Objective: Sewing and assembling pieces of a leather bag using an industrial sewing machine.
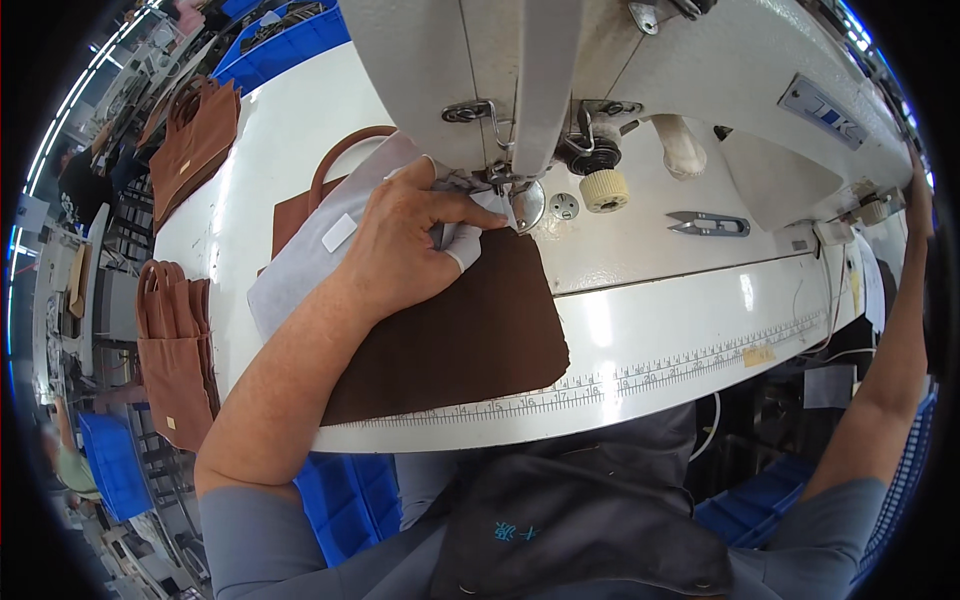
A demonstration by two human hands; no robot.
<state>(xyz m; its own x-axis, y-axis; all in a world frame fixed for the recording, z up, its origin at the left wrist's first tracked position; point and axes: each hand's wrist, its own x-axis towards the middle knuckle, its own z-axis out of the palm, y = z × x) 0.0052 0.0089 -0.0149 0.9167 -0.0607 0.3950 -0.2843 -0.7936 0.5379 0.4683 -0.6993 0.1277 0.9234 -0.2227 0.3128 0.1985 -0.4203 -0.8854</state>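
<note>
My left hand (405, 235) rests on a grey lining (300, 270) beside the needle of a white sewing machine (450, 80). White covers sit on some fingertips. Its index finger reaches toward the presser foot (503, 180), and the thumb bends in below, with a bit of lining between them. A white label is on the lining. Beneath lies a dark brown bag panel (460, 330), and a reddish-brown handle (345, 150) curves out behind. My right arm (895, 370) stretches up along the far right side to the machine's end; the right hand's fingers are not distinguishable there.
Thread snips (708, 224) lie on the machine bed. A ruler strip (620, 385) runs along the table's front edge. Brown bags (195, 150) stand at the left, with more bag pieces (175, 350) hanging nearer. Blue bins (285, 45) are behind, left and below.
</note>
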